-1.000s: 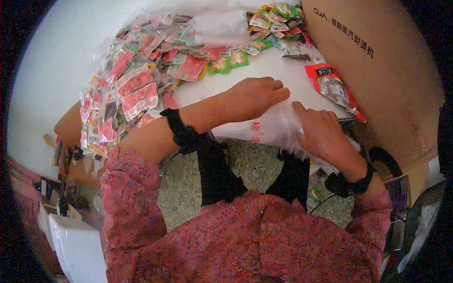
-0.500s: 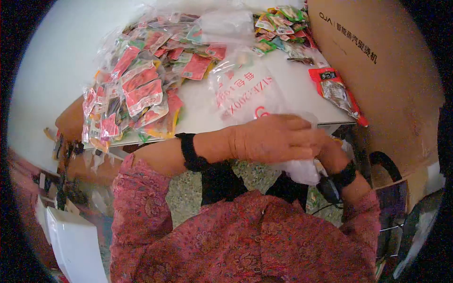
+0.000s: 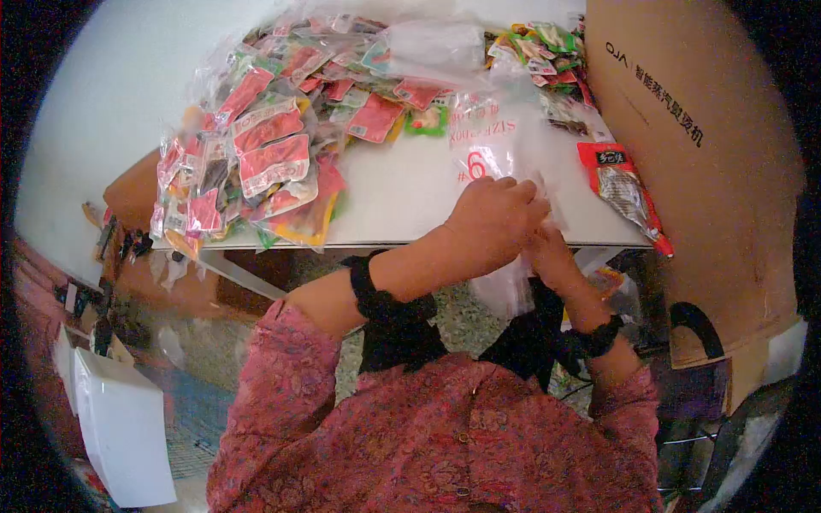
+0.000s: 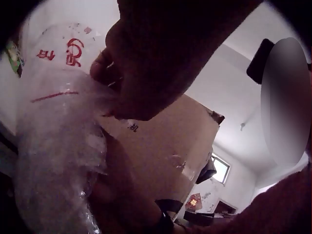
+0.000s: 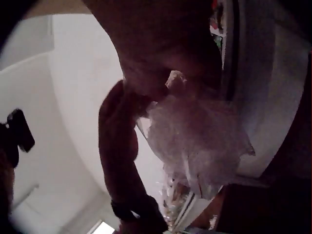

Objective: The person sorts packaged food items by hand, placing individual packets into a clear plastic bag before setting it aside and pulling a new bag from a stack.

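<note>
- Left hand (image 3: 496, 218): fingers curled, pinching the clear bag (image 3: 496, 154) at the desk's near edge.
- Right hand (image 3: 547, 252): just below the left, mostly hidden; grips the same bag.
- Bag: upper part lies on the desk (image 3: 402, 201), lower part hangs over the edge.
- Snack packets (image 3: 265, 154): heaped left and behind.
- Carton (image 3: 701, 171): right.

White table (image 3: 402, 201) with snack packets and a box

A heap of bagged red packets (image 3: 256, 162) covers the table's left and far side, some hanging over the near-left edge. More loose packets, green and red (image 3: 547, 47), lie at the far right corner. A single red packet (image 3: 623, 184) lies near the right edge, just beside a big cardboard box (image 3: 693, 154). A clear plastic bag with red print (image 3: 487, 150) lies partly on the near-right part.
</note>
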{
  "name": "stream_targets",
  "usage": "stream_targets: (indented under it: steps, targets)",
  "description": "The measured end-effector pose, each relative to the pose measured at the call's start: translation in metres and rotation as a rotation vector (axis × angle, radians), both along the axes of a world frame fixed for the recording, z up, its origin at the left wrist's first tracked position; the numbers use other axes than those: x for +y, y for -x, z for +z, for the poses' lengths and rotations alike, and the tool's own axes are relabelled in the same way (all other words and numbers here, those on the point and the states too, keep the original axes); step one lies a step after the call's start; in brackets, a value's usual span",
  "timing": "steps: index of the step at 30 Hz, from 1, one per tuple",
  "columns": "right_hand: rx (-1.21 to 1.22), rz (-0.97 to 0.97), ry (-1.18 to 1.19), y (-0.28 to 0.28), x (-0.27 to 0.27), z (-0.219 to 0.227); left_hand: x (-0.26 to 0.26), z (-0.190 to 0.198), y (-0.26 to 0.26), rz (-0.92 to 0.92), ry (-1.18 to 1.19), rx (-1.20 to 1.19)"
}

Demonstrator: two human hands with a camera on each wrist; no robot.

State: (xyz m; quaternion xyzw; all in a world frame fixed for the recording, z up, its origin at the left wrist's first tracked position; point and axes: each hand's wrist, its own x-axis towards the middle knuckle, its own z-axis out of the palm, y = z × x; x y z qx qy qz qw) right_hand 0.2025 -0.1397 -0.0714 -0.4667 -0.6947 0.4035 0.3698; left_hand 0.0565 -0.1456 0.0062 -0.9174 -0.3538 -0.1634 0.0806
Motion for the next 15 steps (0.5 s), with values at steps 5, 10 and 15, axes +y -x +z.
stream_targets:
  steps: [5, 10, 15]
  targets:
    - [0.124, -0.067, 0.063, -0.005, -0.003, -0.003, 0.003, -0.012, -0.022, -0.275, -0.046, -0.057]
    - [0.263, -0.118, 0.131, -0.006, -0.005, -0.005, -0.011, -0.023, -0.043, -0.161, -0.114, 0.131]
    - [0.396, -0.142, 0.191, -0.001, 0.003, -0.003, 0.001, -0.006, -0.012, -0.327, 0.046, -0.181]
